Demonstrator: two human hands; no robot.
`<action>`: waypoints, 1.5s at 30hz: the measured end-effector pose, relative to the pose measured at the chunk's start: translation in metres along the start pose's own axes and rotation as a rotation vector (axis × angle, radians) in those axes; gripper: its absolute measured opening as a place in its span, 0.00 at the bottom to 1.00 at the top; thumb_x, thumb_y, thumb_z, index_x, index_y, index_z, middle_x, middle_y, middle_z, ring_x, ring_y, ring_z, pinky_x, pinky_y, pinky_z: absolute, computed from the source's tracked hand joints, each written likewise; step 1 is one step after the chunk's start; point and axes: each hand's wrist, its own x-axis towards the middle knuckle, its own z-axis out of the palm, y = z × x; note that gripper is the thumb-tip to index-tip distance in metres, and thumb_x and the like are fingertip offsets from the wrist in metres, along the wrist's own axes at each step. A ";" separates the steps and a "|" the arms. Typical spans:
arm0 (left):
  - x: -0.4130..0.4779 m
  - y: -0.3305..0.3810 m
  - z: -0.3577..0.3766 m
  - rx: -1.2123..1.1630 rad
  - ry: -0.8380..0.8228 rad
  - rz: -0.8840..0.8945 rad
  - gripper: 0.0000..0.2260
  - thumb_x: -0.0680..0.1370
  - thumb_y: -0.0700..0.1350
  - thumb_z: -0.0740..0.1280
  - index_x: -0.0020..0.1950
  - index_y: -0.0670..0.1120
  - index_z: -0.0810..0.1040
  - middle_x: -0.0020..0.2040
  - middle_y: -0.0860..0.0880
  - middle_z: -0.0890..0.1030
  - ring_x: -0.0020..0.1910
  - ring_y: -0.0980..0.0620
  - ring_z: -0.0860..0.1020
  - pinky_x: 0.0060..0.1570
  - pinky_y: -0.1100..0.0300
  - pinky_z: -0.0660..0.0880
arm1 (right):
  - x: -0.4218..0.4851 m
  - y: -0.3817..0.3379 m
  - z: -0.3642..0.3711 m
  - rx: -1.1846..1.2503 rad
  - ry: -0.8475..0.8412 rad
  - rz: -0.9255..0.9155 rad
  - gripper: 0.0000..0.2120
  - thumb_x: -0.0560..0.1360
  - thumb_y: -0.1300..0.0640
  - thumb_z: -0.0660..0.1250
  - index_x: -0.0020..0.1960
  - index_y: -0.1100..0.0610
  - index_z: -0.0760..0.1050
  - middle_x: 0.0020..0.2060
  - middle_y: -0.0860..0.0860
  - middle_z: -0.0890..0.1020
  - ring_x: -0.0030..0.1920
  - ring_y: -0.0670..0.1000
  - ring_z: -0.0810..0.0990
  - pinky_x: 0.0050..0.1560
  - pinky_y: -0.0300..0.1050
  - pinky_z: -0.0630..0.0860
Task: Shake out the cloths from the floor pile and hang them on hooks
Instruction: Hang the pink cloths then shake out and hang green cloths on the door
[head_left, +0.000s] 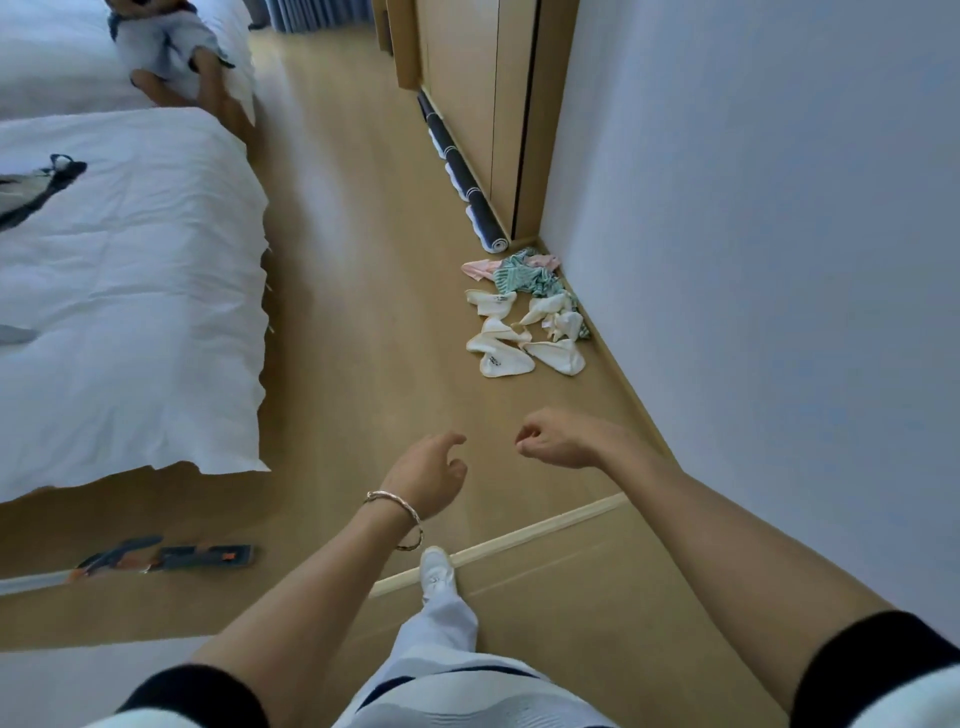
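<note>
Both arms reach forward into the lower middle of the frame, and neither hand holds anything. The left hand (428, 475) sits just left of centre with its fingers loosely bent and the thumb sticking forward, and a thin bracelet (400, 506) circles its wrist. The right hand (556, 439) hangs just beside it, slightly higher in the frame, with the wrist bent and the fingers curled loosely downward around nothing. The pile of cloths (524, 317) lies on the wooden floor (363, 260) right of centre, well above both hands and apart from them, tucked against the foot of the pale wall (753, 208) that fills the right side. The pile is mostly small white pieces, with a green striped piece and a pink piece at its upper end. Just above it, a dark rolled mat (467, 176) lies along the base of a wooden cupboard (467, 78). A bed (130, 291) with a white cover fills the left of the frame, and a person (166, 47) sits on a second bed in the upper left corner. A flat mop (171, 556) lies on the floor at the lower left. One white shoe (436, 571) shows below the hands, beside a pale strip (519, 535) running across the floor.
</note>
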 end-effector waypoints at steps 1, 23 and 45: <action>0.015 -0.001 -0.007 -0.004 -0.005 0.004 0.19 0.78 0.41 0.59 0.69 0.46 0.69 0.67 0.45 0.73 0.67 0.48 0.70 0.65 0.60 0.65 | 0.010 -0.002 -0.009 -0.003 0.002 0.009 0.16 0.79 0.54 0.58 0.64 0.56 0.76 0.63 0.51 0.77 0.61 0.52 0.76 0.61 0.47 0.73; 0.297 0.028 -0.125 0.026 -0.087 0.085 0.20 0.78 0.42 0.59 0.70 0.49 0.68 0.66 0.47 0.73 0.64 0.48 0.72 0.62 0.57 0.68 | 0.216 0.005 -0.185 -0.049 -0.017 0.094 0.17 0.79 0.55 0.57 0.63 0.56 0.76 0.62 0.53 0.78 0.60 0.53 0.76 0.59 0.48 0.74; 0.593 0.156 -0.203 0.185 -0.106 0.016 0.19 0.78 0.43 0.59 0.70 0.48 0.68 0.66 0.46 0.74 0.63 0.47 0.73 0.61 0.58 0.68 | 0.447 0.137 -0.433 0.054 -0.038 0.043 0.16 0.78 0.57 0.57 0.61 0.57 0.76 0.59 0.54 0.78 0.56 0.54 0.76 0.50 0.44 0.72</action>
